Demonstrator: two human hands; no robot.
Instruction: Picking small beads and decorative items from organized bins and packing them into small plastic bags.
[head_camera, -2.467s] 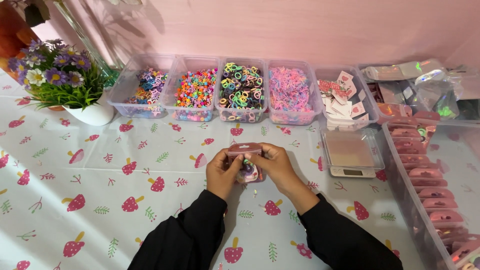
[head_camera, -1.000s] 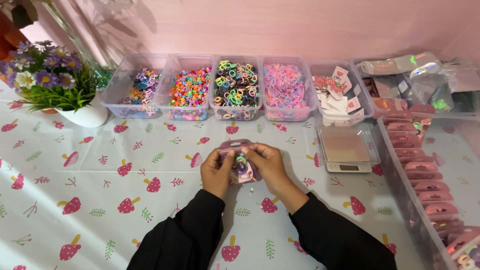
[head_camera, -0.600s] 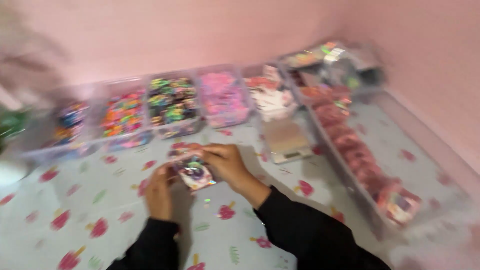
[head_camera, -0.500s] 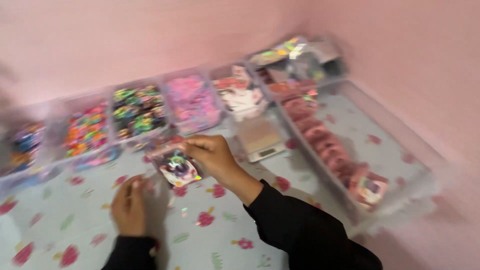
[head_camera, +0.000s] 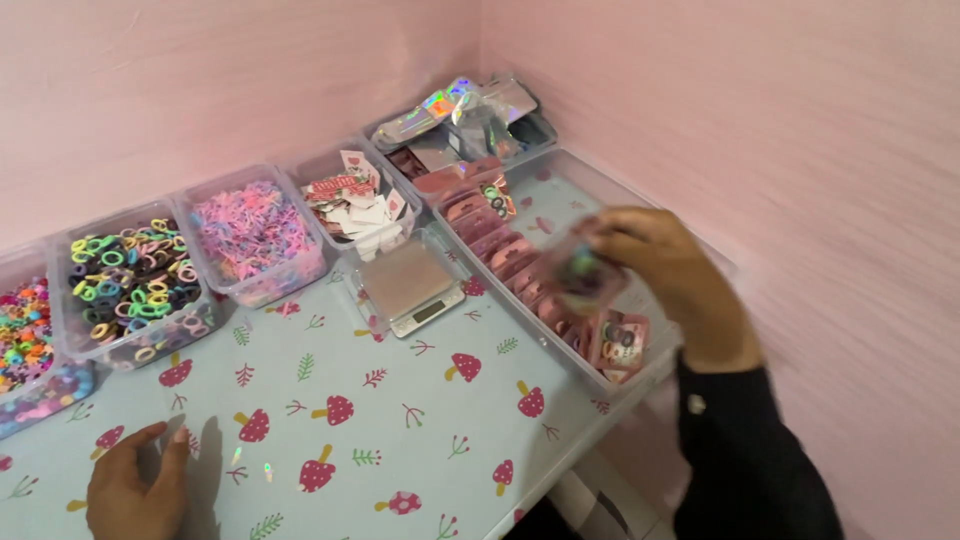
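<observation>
Right hand pinches 1 small packet, blurred, above the long clear tray at far right. Tray holds a single row of filled pink packets; too overlapped to count. Left hand flat on the mushroom-print tablecloth, near left, fingers spread, holding nothing. 1 small scale mid-table. 4 clear bins of coloured bits visible along the far wall, 1 bin of foil bags in the corner.
</observation>
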